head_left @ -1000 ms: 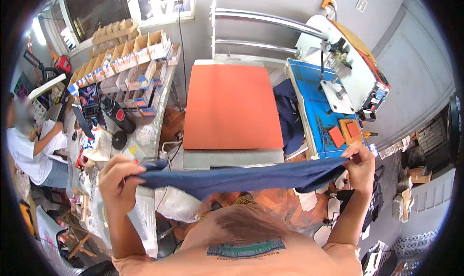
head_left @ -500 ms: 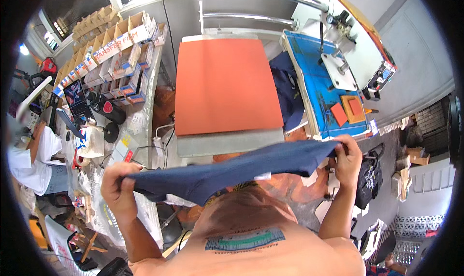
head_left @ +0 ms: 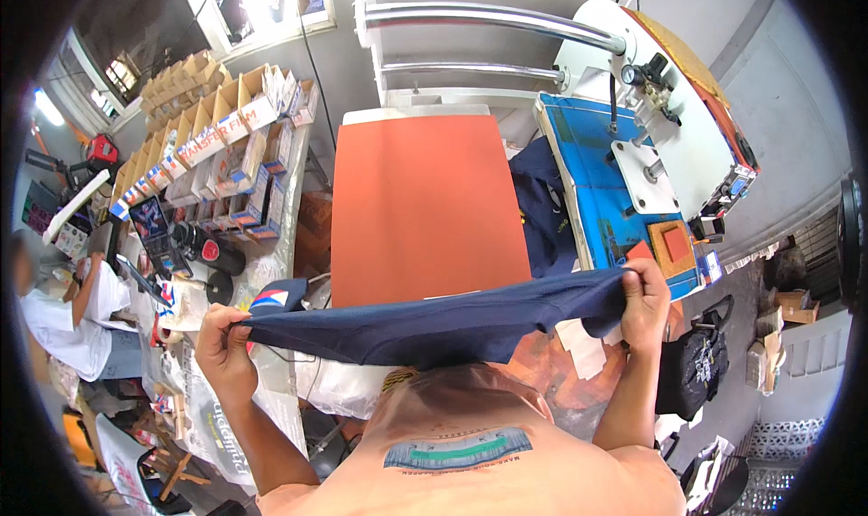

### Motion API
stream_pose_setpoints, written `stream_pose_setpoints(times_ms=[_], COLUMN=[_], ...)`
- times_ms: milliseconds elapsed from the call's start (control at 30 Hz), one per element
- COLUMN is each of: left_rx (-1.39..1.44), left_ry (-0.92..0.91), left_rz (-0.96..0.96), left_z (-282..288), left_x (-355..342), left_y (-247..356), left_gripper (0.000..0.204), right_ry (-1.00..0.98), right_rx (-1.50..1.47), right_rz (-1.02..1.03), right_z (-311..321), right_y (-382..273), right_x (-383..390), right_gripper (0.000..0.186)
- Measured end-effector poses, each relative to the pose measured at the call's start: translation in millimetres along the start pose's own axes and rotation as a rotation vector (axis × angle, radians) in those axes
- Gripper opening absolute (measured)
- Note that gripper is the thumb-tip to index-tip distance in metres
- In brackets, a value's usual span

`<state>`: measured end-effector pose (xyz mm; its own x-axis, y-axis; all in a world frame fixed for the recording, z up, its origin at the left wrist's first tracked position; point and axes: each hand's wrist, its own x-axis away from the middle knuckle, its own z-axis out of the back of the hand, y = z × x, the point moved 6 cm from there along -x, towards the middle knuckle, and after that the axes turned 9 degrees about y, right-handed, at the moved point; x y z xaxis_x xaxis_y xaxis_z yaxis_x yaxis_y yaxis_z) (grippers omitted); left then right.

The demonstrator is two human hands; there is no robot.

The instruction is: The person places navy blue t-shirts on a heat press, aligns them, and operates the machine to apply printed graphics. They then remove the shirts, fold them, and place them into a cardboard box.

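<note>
A navy garment [head_left: 434,321], looking like a T-shirt, is stretched between my two hands in front of my chest. My left hand [head_left: 226,353] pinches one end, where a small blue, red and white patch shows on a flap of the cloth. At the other end, my right hand [head_left: 644,306] grips the fabric between thumb and fingers. Just beyond the cloth lies the flat orange pad [head_left: 429,208] of a heat press, its near edge covered by the garment.
The white press head [head_left: 669,100] is swung to the right above a blue-covered platen [head_left: 592,181]. Dark folded cloth [head_left: 542,208] hangs between the platens. Boxes in a divided cardboard rack [head_left: 203,141] line the left table. A seated person [head_left: 77,317] is at far left.
My hands still hold the garment, now pulled straighter and flatter across. The colored patch has come into sight beside my left hand. The view has tilted upward, showing the person at left.
</note>
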<state>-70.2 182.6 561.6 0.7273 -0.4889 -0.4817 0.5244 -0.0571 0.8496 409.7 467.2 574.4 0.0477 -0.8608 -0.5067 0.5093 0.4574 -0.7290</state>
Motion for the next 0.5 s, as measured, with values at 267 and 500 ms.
stream_pose_setpoints(times_ms=[267, 500], left_rx=[-0.227, -0.061], left_ry=[-0.06, -0.21], left_rz=[0.007, 0.129], left_z=[2, -4], left_x=[-17, -25], left_y=[1, -14], left_gripper=[0.011, 0.009], right_ry=[-0.202, -0.196], right_rx=[-0.107, -0.038], right_rz=[-0.082, -0.107], right_z=[-30, -12], right_y=[-1, -1], right_x=[-25, -9], right_gripper=[0.012, 0.016])
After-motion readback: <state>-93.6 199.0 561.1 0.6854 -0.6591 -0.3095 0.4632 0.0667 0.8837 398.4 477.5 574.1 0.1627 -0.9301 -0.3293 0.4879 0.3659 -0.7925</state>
